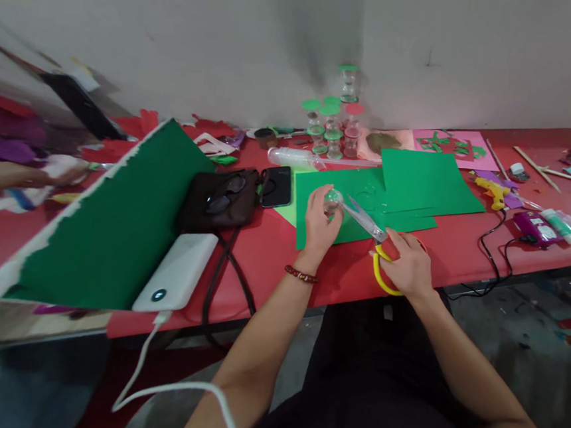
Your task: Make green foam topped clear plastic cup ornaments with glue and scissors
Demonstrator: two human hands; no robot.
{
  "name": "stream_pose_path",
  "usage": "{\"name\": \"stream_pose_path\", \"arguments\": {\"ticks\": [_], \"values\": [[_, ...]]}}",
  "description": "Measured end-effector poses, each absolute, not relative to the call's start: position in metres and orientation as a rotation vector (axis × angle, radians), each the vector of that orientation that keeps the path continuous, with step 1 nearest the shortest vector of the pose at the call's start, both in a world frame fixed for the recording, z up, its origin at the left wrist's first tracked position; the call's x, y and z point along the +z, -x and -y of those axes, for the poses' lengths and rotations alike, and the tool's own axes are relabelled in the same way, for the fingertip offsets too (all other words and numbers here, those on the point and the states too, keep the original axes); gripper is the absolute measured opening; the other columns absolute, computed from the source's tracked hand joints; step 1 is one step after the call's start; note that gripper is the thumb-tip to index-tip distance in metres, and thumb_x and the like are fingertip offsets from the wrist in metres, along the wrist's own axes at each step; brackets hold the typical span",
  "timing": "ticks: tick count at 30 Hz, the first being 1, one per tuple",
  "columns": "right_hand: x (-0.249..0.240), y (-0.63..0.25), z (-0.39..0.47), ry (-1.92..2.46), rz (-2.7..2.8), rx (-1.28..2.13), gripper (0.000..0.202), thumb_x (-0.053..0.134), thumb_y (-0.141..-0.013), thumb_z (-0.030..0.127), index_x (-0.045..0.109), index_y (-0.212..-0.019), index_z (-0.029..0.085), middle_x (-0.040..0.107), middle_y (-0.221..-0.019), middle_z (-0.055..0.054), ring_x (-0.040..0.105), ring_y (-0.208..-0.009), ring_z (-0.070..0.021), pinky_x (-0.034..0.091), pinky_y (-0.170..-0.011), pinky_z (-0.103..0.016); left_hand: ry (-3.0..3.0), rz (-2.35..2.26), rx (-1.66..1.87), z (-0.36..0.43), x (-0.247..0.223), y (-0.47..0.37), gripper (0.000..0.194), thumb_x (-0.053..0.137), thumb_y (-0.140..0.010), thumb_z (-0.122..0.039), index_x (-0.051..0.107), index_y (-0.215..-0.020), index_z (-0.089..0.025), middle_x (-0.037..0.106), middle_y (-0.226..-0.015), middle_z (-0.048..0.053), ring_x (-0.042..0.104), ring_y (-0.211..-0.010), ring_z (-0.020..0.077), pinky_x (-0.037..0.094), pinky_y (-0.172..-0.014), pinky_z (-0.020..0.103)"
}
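My left hand (pixel 322 224) has its fingers curled round a small clear plastic piece (pixel 333 198) above green paper (pixel 358 237). In my right hand (pixel 406 261) are scissors (pixel 365 222) with yellow handles, their blades pointing at the clear piece. Whether the blades touch it is hard to tell. A second green sheet (pixel 428 183) overlaps the first at the right. Behind stand several small clear hourglass-shaped pieces with green or red discs (pixel 331 109), and a clear bottle (pixel 295 157) lies on its side.
A green board (pixel 114 226) stands upright at the left, beyond which another person's arm (pixel 13 180) shows. Near it are a white power bank (pixel 175 271), brown pouch (pixel 202 197) and phone (pixel 276 186). A yellow glue gun (pixel 492 191) lies right, its cord hanging off the edge.
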State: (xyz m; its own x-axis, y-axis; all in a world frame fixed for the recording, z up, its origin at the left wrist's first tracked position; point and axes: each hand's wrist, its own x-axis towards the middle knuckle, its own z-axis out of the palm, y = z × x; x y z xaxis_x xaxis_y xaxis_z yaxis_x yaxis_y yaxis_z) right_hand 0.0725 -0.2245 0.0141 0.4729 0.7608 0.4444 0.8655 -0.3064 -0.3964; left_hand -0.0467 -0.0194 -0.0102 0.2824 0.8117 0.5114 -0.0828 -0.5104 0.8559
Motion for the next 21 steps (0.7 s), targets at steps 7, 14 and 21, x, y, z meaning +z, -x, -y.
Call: {"name": "stream_pose_path", "arguments": {"ticks": [7,14,21], "values": [[0.018,-0.071,0.23,2.151,1.354,-0.229,0.053,0.073,-0.086,0.038,0.072,-0.137,0.021,0.076,-0.118,-0.014,0.073,-0.104,-0.0307,0.06,-0.086,-0.04,-1.684,-0.661,1.369,0.016,-0.009,0.048,0.045,0.081,-0.077,-0.019,0.056,-0.113,-0.023,0.062,-0.137,0.012,0.072,-0.093,0.0171,0.062,-0.09,0.037],[0.022,-0.07,0.234,2.125,1.385,-0.235,0.051,0.07,-0.088,0.036,0.071,-0.138,0.021,0.076,-0.118,-0.013,0.073,-0.105,-0.0294,0.059,-0.09,-0.039,-1.704,-0.738,1.451,0.019,-0.003,0.049,0.049,0.079,-0.068,-0.005,0.058,-0.107,-0.023,0.057,-0.122,0.008,0.068,-0.101,0.0206,0.062,-0.087,0.035],[0.028,-0.067,0.235,2.174,1.395,-0.198,0.054,0.074,-0.086,0.038,0.071,-0.138,0.024,0.076,-0.114,-0.012,0.073,-0.102,-0.0309,0.06,-0.087,-0.041,-1.78,-0.783,1.474,0.022,0.0,0.051,0.049,0.075,-0.067,0.0,0.057,-0.107,-0.023,0.056,-0.122,0.007,0.068,-0.103,0.0223,0.064,-0.089,0.037]]}}
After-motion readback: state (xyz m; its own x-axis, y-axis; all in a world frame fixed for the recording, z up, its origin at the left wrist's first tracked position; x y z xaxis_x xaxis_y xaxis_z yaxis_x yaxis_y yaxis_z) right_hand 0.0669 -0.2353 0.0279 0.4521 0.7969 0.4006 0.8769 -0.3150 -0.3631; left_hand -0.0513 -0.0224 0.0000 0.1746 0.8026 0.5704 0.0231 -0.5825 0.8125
